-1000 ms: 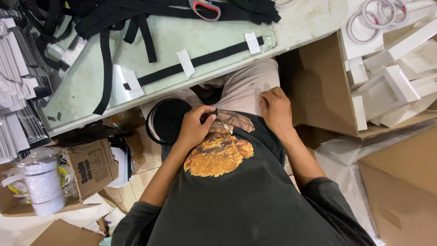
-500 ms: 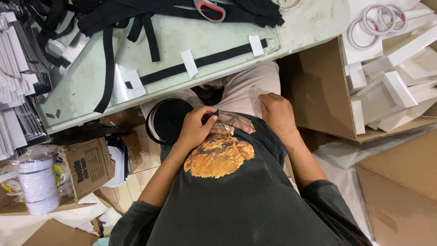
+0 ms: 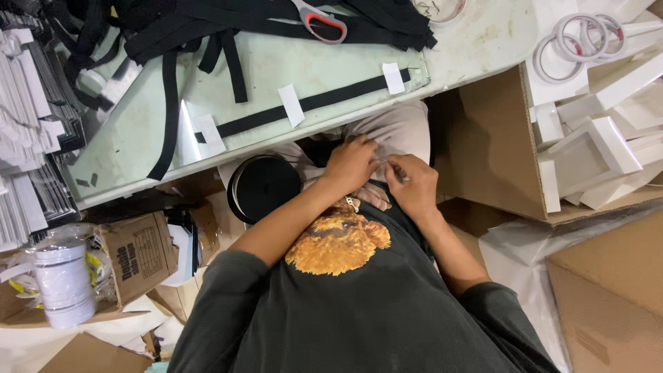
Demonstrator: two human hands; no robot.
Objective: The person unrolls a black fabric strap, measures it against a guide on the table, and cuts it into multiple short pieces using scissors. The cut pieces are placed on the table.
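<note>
Small thin piece (image 3: 384, 160) between both hands' grips (lap)

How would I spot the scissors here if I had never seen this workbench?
Start at the pale green table along the top of the view and find the heap of black straps spread over its far side. The scissors lie on that heap, near the top edge. Their red and grey handles are the only bright colour among the black strips.
</note>
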